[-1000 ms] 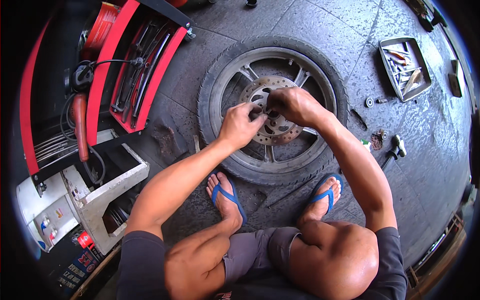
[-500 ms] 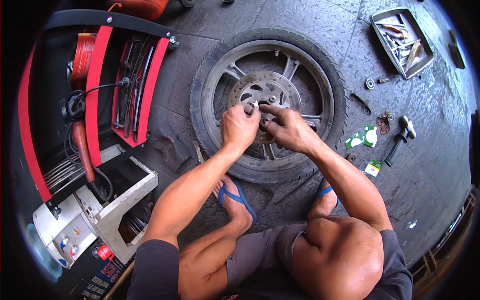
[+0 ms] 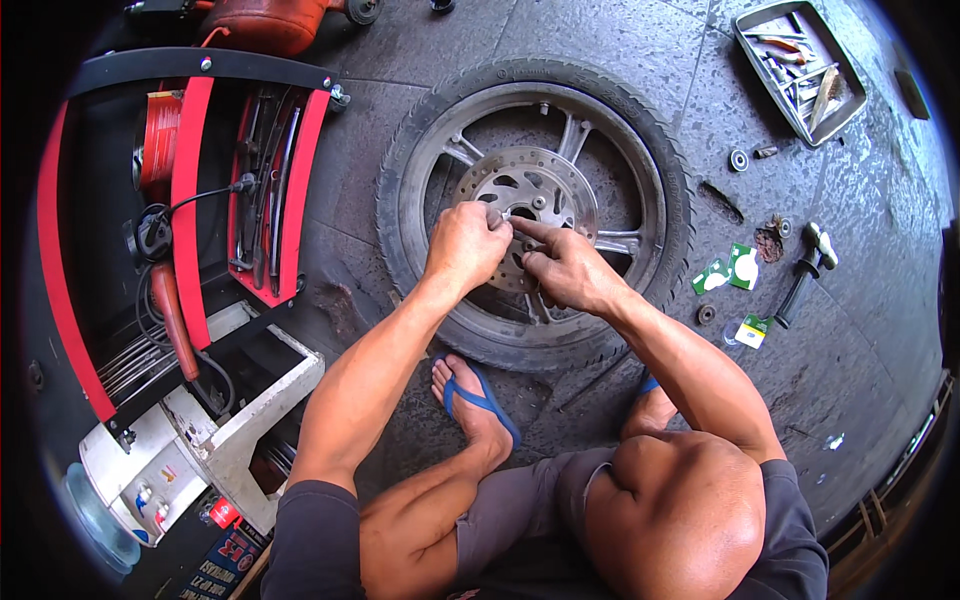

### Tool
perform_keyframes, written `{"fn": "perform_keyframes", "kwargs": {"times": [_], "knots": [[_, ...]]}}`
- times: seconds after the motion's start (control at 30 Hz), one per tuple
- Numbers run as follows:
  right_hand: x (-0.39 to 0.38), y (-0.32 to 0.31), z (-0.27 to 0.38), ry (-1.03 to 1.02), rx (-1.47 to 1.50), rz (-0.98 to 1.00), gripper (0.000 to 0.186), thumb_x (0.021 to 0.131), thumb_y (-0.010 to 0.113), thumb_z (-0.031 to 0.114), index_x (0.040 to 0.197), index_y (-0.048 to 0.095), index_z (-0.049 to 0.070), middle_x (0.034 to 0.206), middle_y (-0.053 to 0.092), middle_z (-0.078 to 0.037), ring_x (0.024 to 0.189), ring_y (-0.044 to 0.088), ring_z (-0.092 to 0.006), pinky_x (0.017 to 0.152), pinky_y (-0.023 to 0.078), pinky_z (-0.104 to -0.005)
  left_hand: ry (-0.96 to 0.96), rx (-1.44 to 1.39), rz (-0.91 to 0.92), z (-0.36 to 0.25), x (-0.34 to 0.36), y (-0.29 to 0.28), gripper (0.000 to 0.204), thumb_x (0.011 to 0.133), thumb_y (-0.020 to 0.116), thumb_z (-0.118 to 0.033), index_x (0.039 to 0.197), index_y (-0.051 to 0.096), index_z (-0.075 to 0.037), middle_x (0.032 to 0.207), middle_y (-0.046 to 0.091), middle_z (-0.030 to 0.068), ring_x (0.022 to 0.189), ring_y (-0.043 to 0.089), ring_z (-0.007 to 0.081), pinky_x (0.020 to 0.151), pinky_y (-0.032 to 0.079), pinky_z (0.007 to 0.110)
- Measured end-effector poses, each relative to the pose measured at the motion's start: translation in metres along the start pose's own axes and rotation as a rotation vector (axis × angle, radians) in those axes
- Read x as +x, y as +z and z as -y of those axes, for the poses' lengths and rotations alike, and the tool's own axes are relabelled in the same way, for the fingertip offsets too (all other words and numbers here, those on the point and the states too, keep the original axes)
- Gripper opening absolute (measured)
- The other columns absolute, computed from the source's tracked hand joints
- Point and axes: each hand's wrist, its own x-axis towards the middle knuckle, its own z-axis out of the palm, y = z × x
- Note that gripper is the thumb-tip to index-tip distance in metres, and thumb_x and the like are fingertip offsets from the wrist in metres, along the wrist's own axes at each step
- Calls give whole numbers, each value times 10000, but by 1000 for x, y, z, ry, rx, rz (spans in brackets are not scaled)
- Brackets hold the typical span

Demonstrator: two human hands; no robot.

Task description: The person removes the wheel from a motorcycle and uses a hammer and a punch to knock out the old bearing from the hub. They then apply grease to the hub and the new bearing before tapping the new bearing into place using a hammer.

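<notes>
A motorcycle wheel (image 3: 655,205) lies flat on the floor in front of me, its drilled brake disc (image 3: 577,200) facing up. Over the left part of the hub, my left hand (image 3: 468,245) is closed in a pinch on a small pale piece (image 3: 506,215), too small to name. Beside it, my right hand (image 3: 572,268) stretches its index finger to that piece, with the thumb held apart below. Both hands partly cover the disc and the hub hole.
A red and black tool rack (image 3: 187,200) stands at left. At right lie a tray of tools (image 3: 850,110), a hammer (image 3: 800,285), a bearing (image 3: 738,160), green cards (image 3: 742,268) and a dark ring (image 3: 706,314). My sandalled foot (image 3: 465,400) is near the tyre.
The whole view has shifted slightly. My right index finger has come closer to my left fingertips, and less of the pale piece shows. The wheel stays where it lay.
</notes>
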Motion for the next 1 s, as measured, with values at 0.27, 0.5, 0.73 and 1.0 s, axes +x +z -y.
{"fn": "perform_keyframes", "kwargs": {"times": [0.27, 0.5, 0.73, 1.0], "knots": [[9, 7, -16, -158, -105, -66, 601, 856, 496, 94, 1431, 482, -79, 1091, 670, -360, 1070, 694, -361, 976, 505, -400, 321, -220, -30, 16, -14, -6, 399, 790, 817, -69, 1149, 655, -4, 886, 646, 93, 673, 648, 174, 646, 550, 293], [4, 13, -22, -134, -102, -65, 688, 835, 503, 93, 1496, 397, -67, 1046, 684, -353, 1025, 712, -361, 983, 506, -400, 559, -130, -90, 30, -6, 1, 341, 830, 771, -34, 1150, 658, -1, 954, 640, 104, 758, 666, 189, 659, 557, 306], [-3, 17, -6, 110, 222, 59, 703, 934, 490, 88, 1600, 261, 77, 721, 633, -77, 523, 580, -134, 500, 507, -303, 688, -96, -31, 38, 4, -8, 344, 820, 774, -34, 1141, 655, 1, 977, 650, 120, 785, 685, 221, 681, 572, 321], [-4, 14, -18, -98, 1, -193, 589, 865, 527, 93, 1438, 486, -42, 850, 699, -281, 857, 727, -335, 872, 544, -415, 684, -27, -20, 31, 4, -11, 345, 808, 782, -48, 1116, 638, 10, 982, 653, 143, 813, 698, 278, 710, 575, 348]]}}
